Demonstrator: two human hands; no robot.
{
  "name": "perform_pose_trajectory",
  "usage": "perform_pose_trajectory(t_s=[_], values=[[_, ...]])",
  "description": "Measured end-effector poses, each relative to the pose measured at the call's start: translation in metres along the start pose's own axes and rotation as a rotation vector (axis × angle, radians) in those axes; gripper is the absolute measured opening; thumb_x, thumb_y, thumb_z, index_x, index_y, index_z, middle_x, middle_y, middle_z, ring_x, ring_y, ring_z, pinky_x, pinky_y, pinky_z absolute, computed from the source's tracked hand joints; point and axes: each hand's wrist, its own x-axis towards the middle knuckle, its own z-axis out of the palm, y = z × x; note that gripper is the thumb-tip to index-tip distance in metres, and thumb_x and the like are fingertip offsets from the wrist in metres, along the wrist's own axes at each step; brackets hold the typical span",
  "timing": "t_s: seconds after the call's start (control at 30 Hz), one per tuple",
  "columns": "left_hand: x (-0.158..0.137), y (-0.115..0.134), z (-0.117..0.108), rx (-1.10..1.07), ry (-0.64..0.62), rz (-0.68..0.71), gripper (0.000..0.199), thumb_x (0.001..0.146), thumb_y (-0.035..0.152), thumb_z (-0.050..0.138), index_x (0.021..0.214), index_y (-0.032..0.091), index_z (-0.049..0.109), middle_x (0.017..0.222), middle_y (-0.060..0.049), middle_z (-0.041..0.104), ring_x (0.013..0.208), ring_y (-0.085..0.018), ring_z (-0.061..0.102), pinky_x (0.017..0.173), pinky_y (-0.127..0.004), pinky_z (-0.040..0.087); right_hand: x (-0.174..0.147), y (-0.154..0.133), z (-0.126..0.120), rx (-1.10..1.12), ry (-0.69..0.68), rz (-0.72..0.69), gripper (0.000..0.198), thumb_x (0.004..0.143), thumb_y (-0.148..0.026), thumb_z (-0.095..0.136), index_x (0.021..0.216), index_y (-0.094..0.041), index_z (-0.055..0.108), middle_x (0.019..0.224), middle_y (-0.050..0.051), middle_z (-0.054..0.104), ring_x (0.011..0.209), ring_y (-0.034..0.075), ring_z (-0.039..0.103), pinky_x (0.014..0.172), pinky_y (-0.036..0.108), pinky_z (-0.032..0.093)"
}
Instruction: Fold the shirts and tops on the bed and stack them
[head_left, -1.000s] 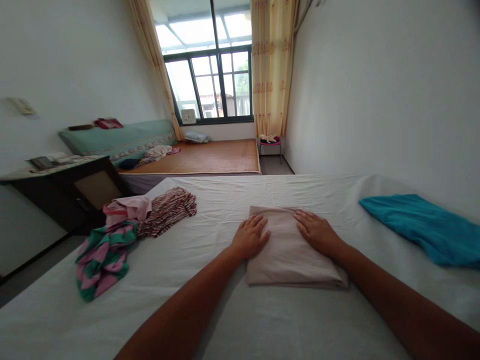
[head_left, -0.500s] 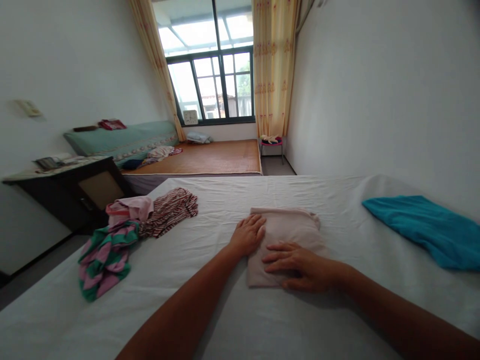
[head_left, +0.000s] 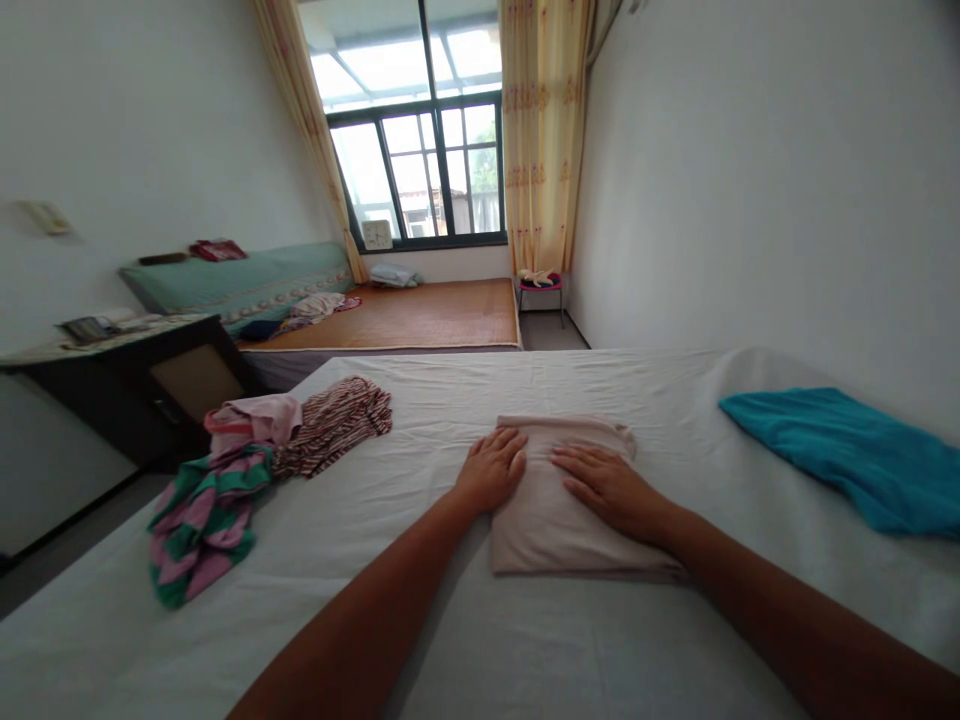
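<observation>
A pale pink garment (head_left: 559, 530), folded into a rough rectangle, lies on the white sheet (head_left: 420, 400) in front of me. My left hand (head_left: 491, 468) rests flat on its left edge, fingers stretched out. My right hand (head_left: 611, 485) lies on the right part of the cloth, palm down with the fingers extended. Neither hand grips anything. Part of the garment's right side is hidden under my right hand and forearm.
Crumpled clothes lie at the left: a striped garment (head_left: 337, 425), a pink one (head_left: 251, 420) and a green-and-pink one (head_left: 202, 540). A blue garment (head_left: 847, 450) is spread at the right. Beyond stand a dark cabinet (head_left: 187, 385) and a bed with a brown mat (head_left: 442, 312).
My right hand has slid up and slightly right across the pink garment, and its fingers have flattened. The left hand stays at the left edge.
</observation>
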Motion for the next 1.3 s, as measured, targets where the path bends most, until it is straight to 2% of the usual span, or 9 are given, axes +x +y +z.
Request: perform_pose_trajectory(t_s=[0.17,0.53,0.7,0.8,0.93,1.03,1.1,1.17,1.3], values=[[0.0,-0.001,0.001,-0.008,0.002,0.009,0.048,0.099,0.043,0.023,0.142,0.03,0.042,0.151,0.0,0.04,0.141,-0.018,0.03,0.116,-0.043,0.025,-0.002,0.041,0.002,-0.114,0.063,0.151,0.046,0.098,-0.042,0.03,0.132,-0.025,0.057,0.138,0.006,0.056,0.131,0.025,0.046,0.11,0.052,0.034],[-0.001,0.0,0.001,-0.006,0.012,0.01,0.048,0.099,0.042,0.024,0.141,0.029,0.044,0.151,0.0,0.04,0.141,-0.018,0.031,0.116,-0.041,0.024,-0.007,0.085,0.006,-0.318,0.068,0.319,0.048,0.096,-0.037,0.028,0.136,-0.025,0.053,0.143,0.004,0.051,0.132,0.022,0.045,0.112,0.043,0.033],[-0.002,-0.002,0.002,0.016,0.035,-0.092,0.05,0.098,0.045,0.029,0.143,0.026,0.041,0.153,-0.007,0.035,0.14,-0.025,0.032,0.115,-0.045,0.026,-0.017,0.103,0.004,-0.375,0.111,0.505,0.059,0.094,-0.048,0.031,0.137,-0.012,0.05,0.138,0.016,0.054,0.129,0.029,0.048,0.107,0.045,0.038],[-0.003,-0.002,0.001,0.029,0.087,-0.133,0.053,0.096,0.043,0.034,0.144,0.021,0.039,0.154,-0.011,0.033,0.141,-0.028,0.03,0.115,-0.046,0.025,-0.018,0.099,0.0,-0.376,0.165,0.529,0.063,0.094,-0.051,0.031,0.135,-0.007,0.05,0.134,0.02,0.056,0.125,0.033,0.05,0.104,0.048,0.04],[-0.008,0.011,0.0,0.033,0.171,-0.01,0.048,0.097,0.034,0.035,0.141,0.019,0.044,0.153,-0.01,0.035,0.143,-0.025,0.026,0.117,-0.046,0.022,-0.009,0.061,0.001,-0.392,0.254,0.301,0.057,0.096,-0.042,0.03,0.137,-0.006,0.048,0.139,0.019,0.052,0.133,0.029,0.043,0.11,0.045,0.033],[-0.015,0.024,0.005,0.019,0.133,0.085,0.047,0.098,0.037,0.032,0.14,0.02,0.045,0.15,-0.008,0.041,0.141,-0.024,0.03,0.117,-0.046,0.022,-0.003,0.027,0.013,-0.342,0.18,0.147,0.052,0.098,-0.037,0.028,0.139,-0.011,0.047,0.142,0.013,0.05,0.134,0.025,0.041,0.112,0.044,0.031],[-0.017,0.029,0.008,0.01,0.099,0.1,0.049,0.098,0.041,0.032,0.141,0.021,0.044,0.149,-0.008,0.042,0.141,-0.024,0.031,0.117,-0.046,0.022,-0.001,0.015,0.021,-0.303,0.115,0.124,0.05,0.098,-0.036,0.028,0.138,-0.014,0.049,0.142,0.011,0.052,0.132,0.024,0.044,0.111,0.044,0.033],[-0.017,0.029,0.009,0.001,0.076,0.079,0.051,0.098,0.043,0.032,0.142,0.02,0.042,0.15,-0.008,0.041,0.141,-0.025,0.031,0.117,-0.047,0.023,0.0,0.016,0.024,-0.277,0.08,0.153,0.049,0.098,-0.037,0.029,0.136,-0.015,0.052,0.14,0.01,0.053,0.13,0.024,0.047,0.11,0.045,0.034],[-0.014,0.021,0.005,-0.021,0.038,0.011,0.054,0.097,0.047,0.032,0.142,0.02,0.042,0.152,-0.011,0.037,0.142,-0.028,0.029,0.115,-0.049,0.025,-0.001,0.041,0.018,-0.272,0.11,0.254,0.048,0.098,-0.036,0.028,0.133,-0.017,0.055,0.138,0.01,0.055,0.13,0.023,0.047,0.11,0.046,0.034]])
